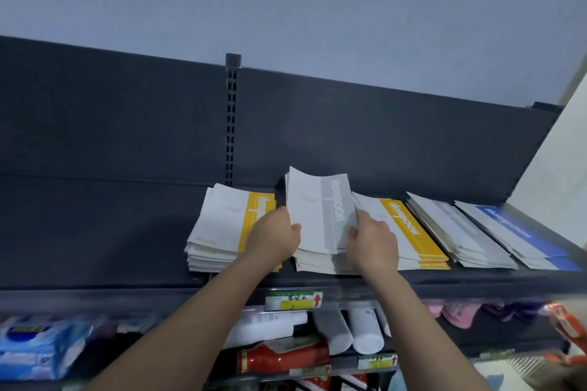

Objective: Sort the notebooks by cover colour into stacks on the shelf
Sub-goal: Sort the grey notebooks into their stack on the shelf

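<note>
Several notebook stacks lie on the dark top shelf (95,279). A yellow-banded stack (222,225) is on the left. In the middle is a grey-banded stack (317,260), whose top grey notebook (317,209) is lifted at its far end. My left hand (274,235) grips that notebook's left edge and my right hand (371,238) grips its right edge. To the right lie another yellow-banded stack (409,232), a grey stack (454,232) and a blue-banded stack (514,235).
The shelf's dark back panel (127,124) rises behind the stacks, with a slotted upright (232,117) in it. A price label (293,300) hangs on the shelf's front edge. Lower shelves hold white tubes (365,330), a red bottle (282,355) and blue packs (41,346). A pale wall (559,174) stands at right.
</note>
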`<state>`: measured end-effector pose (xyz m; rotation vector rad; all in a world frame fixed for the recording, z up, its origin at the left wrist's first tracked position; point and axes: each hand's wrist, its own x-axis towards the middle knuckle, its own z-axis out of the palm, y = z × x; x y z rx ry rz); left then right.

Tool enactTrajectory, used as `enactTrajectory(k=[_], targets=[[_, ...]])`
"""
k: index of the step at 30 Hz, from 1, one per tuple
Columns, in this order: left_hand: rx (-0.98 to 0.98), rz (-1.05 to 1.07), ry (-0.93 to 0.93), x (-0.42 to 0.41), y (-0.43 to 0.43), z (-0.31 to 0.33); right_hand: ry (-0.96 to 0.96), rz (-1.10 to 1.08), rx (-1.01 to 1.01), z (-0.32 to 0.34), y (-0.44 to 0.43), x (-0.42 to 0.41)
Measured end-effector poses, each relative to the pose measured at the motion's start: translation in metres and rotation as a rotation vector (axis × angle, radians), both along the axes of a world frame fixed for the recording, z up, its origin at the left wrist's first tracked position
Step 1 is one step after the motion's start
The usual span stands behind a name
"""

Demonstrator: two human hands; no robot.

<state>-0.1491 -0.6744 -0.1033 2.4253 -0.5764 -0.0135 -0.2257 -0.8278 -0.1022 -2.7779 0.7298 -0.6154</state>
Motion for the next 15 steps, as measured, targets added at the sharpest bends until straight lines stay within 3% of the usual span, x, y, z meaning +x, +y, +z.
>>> enactTrajectory(k=[8,15], targets=[[0.177,0.085,0.009,-0.002,-0.021,-0.003,0.313,0.041,-0.250,-0.011,-0.024,0.008],[0.263,0.119,-0.008,-0.007,-0.025,-0.002,0.333,0.096,-0.268,-0.010,-0.032,0.013]])
